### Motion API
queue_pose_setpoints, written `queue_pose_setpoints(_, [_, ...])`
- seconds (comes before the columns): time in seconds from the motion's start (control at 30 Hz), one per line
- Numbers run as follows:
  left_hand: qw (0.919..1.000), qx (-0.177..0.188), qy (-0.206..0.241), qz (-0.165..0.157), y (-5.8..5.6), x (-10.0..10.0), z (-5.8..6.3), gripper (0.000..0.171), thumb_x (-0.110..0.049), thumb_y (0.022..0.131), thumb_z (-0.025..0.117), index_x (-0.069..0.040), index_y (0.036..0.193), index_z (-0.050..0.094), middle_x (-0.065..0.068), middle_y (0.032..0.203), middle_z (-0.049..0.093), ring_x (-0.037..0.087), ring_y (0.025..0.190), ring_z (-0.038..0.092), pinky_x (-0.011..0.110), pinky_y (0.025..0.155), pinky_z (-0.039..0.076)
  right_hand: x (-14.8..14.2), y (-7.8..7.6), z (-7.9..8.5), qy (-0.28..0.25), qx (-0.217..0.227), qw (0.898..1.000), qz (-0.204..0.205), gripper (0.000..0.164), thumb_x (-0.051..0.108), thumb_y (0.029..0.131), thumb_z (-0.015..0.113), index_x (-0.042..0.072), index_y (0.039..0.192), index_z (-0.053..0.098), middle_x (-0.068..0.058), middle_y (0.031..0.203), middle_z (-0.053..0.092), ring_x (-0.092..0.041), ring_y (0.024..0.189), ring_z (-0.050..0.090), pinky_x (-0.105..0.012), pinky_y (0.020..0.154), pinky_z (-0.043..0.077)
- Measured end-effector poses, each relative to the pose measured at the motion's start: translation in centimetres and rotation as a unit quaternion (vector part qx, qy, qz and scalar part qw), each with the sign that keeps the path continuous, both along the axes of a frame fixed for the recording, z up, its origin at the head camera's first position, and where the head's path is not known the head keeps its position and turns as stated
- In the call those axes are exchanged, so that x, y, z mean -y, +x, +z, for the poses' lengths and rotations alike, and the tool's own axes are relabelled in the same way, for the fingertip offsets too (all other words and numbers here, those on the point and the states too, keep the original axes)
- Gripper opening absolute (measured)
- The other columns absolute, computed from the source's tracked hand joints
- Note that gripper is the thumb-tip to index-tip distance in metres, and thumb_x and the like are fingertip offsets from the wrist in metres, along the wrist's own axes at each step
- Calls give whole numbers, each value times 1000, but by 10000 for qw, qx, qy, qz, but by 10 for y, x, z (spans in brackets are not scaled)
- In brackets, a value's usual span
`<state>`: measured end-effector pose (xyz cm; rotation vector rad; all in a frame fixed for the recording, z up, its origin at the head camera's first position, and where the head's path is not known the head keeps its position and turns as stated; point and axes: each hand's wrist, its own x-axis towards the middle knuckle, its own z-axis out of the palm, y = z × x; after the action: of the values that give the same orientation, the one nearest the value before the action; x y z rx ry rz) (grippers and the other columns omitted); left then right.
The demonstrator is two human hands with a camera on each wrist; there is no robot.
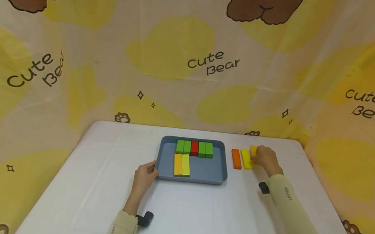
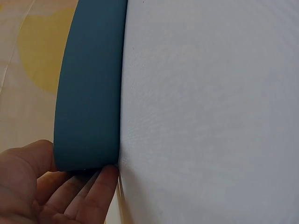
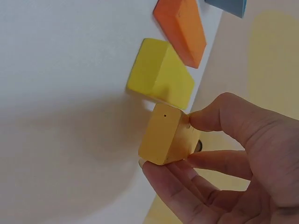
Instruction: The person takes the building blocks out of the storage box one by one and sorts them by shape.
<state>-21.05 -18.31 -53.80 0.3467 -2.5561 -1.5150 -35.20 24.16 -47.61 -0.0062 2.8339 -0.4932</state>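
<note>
My right hand [image 1: 267, 160] pinches an amber-yellow block [image 3: 161, 135] between thumb and fingers, at the right end of a short row. In the right wrist view, a yellow block [image 3: 161, 72] lies just beside it on the table, then an orange block [image 3: 182, 30]. My left hand [image 1: 145, 174] grips the near left corner of a blue-grey tray [image 1: 207, 170], thumb on one side and fingertips low against its wall. Inside the tray, several green blocks [image 1: 184, 146] stand in a row with a red block [image 1: 194, 148] mid-row. Before them lie an amber block [image 1: 178, 164] and a yellow block [image 1: 186, 165], side by side.
A white table [image 1: 182, 214] carries everything. Its far edge meets a patterned cloth backdrop [image 1: 179, 65], which also hangs along both sides. A black wrist camera mount sits on each sleeve.
</note>
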Motion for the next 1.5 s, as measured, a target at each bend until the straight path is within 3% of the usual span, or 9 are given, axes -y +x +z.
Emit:
queue_pose_setpoints(0.2, [10000,-18,-5,23,0,1,3,44,-9,88,56,2,130,60,24,122,65,36,112,66,39,88,59,-2,-2,-13,-174,282,9994,-125,46,18,91,65,-11,123,53,-23,105,60,-33,90,52,-48,90,52])
queue_pose_setpoints(0.33, [10000,39,-18,12,1,1,2,44,-10,88,55,2,131,59,24,122,66,36,112,66,41,89,59,-2,3,-19,-186,283,9994,-107,42,18,90,66,-11,119,56,-22,102,61,-32,88,52,-49,90,53])
queue_pose_setpoints(0.77, [9999,-115,-4,74,-2,-1,2,43,-6,87,56,3,128,61,23,121,66,35,111,67,40,89,59,-1,2,-14,-146,374,9990,-202,45,18,92,64,-11,124,53,-25,110,60,-34,93,52,-51,95,51])
queue_pose_setpoints(1.17, [10000,-22,42,65,-1,-1,1,44,-7,87,56,3,129,60,24,122,66,36,112,66,40,89,59,-3,0,-14,-16,637,9975,-293,50,21,95,61,-11,131,49,-28,120,57,-36,98,51,-57,101,48])
queue_pose_setpoints(1.3, [10000,6,45,43,0,-1,-1,44,-8,87,56,3,129,60,24,121,66,35,112,66,39,89,59,-1,3,-14,79,345,9990,-274,50,23,97,57,-11,132,48,-29,122,57,-38,101,52,-58,103,47])
queue_pose_setpoints(1.5, [10000,-32,-2,74,-1,0,-2,44,-7,87,56,2,130,60,24,121,66,35,111,66,39,89,59,23,11,-6,246,-745,9969,84,51,23,97,54,-12,134,50,-34,128,55,-46,112,54,-58,106,45])
